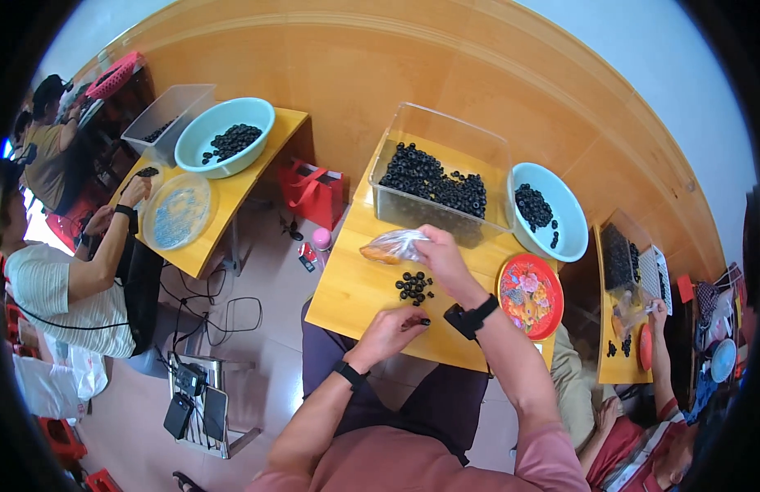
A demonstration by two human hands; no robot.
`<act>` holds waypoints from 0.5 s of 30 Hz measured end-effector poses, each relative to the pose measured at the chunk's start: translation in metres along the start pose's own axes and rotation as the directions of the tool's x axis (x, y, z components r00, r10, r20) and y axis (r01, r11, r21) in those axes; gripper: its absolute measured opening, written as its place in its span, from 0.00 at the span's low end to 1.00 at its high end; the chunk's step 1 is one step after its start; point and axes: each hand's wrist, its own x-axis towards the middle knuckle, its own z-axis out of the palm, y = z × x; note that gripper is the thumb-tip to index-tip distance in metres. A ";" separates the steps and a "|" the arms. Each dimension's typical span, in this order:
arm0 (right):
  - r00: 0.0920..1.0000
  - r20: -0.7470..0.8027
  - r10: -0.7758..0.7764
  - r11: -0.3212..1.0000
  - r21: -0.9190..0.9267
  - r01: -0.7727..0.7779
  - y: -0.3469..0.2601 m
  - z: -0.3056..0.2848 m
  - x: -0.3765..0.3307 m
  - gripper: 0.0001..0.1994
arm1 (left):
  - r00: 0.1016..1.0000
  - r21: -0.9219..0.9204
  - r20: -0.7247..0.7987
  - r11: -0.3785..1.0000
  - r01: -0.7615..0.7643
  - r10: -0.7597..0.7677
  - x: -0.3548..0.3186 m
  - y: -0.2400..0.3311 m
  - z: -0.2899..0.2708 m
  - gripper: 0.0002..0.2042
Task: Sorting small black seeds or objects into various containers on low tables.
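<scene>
My right hand (447,261) grips a clear plastic bag (394,246) with orange-brown contents, held above the wooden table (339,299). Closer to me, my left hand (388,334) pinches a small black ring-shaped piece (423,322) near the table's front edge. A loose cluster of similar black pieces (413,286) lies between the two hands. Beyond them stands a clear plastic bin (496,164) holding many more. On its right is a light-blue basin (570,246) with another heap of black pieces.
A red floral tray (558,318) sits beside my right forearm. A pink-lidded bottle (321,239) and a red bag (317,197) are left of the table. Co-workers sit at tables on both sides. Cables and a metal stool (236,439) with devices stand on the floor at left.
</scene>
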 end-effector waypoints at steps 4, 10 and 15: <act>0.997 0.071 0.015 0.971 -0.238 0.003 0.041 -0.001 0.035 0.07 | 1.000 -0.006 -0.010 1.000 0.003 -0.003 0.000 0.001 0.002 0.11; 0.976 0.036 -0.216 0.689 -0.703 0.179 0.033 -0.005 0.027 0.14 | 1.000 -0.016 -0.020 1.000 -0.016 0.016 -0.002 -0.005 0.000 0.11; 0.908 0.144 -0.394 0.398 -0.863 0.310 -0.028 0.011 -0.015 0.17 | 1.000 -0.021 0.003 1.000 -0.015 0.015 0.000 -0.005 -0.004 0.11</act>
